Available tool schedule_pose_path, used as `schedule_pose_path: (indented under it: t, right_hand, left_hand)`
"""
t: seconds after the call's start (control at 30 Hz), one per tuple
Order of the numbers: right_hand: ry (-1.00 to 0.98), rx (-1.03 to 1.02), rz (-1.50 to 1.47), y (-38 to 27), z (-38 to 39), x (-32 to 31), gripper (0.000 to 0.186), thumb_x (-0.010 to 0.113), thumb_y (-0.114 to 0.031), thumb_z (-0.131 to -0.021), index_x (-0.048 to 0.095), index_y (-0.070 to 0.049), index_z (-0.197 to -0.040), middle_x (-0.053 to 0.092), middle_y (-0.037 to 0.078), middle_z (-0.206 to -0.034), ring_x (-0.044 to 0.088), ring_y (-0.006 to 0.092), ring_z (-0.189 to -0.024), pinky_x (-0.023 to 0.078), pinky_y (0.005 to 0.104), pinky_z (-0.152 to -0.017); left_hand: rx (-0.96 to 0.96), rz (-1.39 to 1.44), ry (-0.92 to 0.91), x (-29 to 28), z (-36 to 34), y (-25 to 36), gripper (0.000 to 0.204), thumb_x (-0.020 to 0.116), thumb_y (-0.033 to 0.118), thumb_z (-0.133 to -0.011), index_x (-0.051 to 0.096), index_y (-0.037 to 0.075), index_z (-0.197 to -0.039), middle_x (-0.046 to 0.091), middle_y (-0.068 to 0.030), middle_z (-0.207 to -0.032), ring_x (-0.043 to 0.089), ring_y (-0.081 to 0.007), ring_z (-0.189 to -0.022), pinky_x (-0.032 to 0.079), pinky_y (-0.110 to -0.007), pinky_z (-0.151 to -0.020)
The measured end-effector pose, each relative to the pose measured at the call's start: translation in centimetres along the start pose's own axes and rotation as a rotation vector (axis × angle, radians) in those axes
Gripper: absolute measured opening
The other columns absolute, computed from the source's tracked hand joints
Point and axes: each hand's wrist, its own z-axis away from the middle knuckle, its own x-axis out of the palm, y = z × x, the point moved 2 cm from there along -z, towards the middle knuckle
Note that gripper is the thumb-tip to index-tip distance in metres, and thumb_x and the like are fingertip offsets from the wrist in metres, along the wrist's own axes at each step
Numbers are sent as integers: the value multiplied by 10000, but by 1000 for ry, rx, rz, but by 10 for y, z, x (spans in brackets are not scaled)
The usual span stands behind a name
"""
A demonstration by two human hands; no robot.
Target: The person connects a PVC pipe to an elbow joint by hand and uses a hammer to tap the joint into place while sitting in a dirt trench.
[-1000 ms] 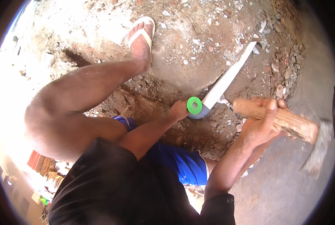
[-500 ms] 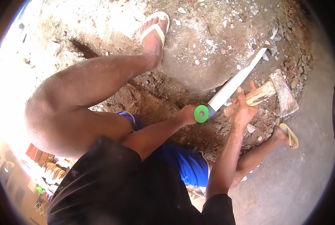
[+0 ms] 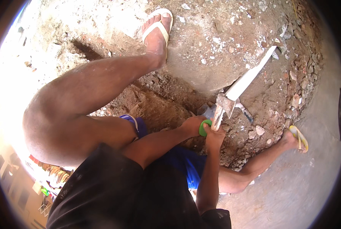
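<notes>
My left hand (image 3: 192,126) is closed round a chisel, whose round green guard (image 3: 204,128) shows beside the thumb; the shaft is hidden. Close on its right, my right hand (image 3: 215,138) grips the worn wooden handle of a hammer (image 3: 224,104). The hammer's heavy, dusty metal head lies over the near end of a white pipe (image 3: 249,79). That pipe slants away to the far right in the dug soil. A greyish pipe end (image 3: 207,110) shows just beyond my hands, partly covered by them.
A dug trench (image 3: 159,101) of loose soil runs between my legs. Stones and rubble (image 3: 300,84) line its right side, beside a smooth grey floor (image 3: 292,179). A short dark-and-pale rod (image 3: 245,112) lies right of the hammer head. My sandalled feet stand on either side.
My right hand has come left and nearer, bringing the hammer head from the far right to the pipe's near end. The green guard has tilted from face-on to nearly edge-on.
</notes>
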Motion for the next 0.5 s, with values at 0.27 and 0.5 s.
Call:
schedule_pose_path:
  t: [0.27, 0.5]
  right_hand:
    - [51, 149, -114, -3, 30, -13, 372, 774, 33, -749, 644, 70, -1096, 683, 112, -1014, 646, 179, -899, 523, 298, -810]
    - [127, 62, -287, -5, 52, -46, 295, 765, 67, -763, 644, 28, -1029, 660, 60, -933, 620, 124, -816, 511, 255, -735]
  left_hand:
    - [208, -42, -49, -15, 18, 25, 278, 685, 238, -782, 617, 134, -1030, 619, -76, -1030, 612, -302, -1019, 525, -413, -849]
    - [520, -290, 138, -1, 6, 50, 263, 686, 223, -746, 617, 119, -977, 589, -48, -931, 597, -274, -980, 491, -388, -908]
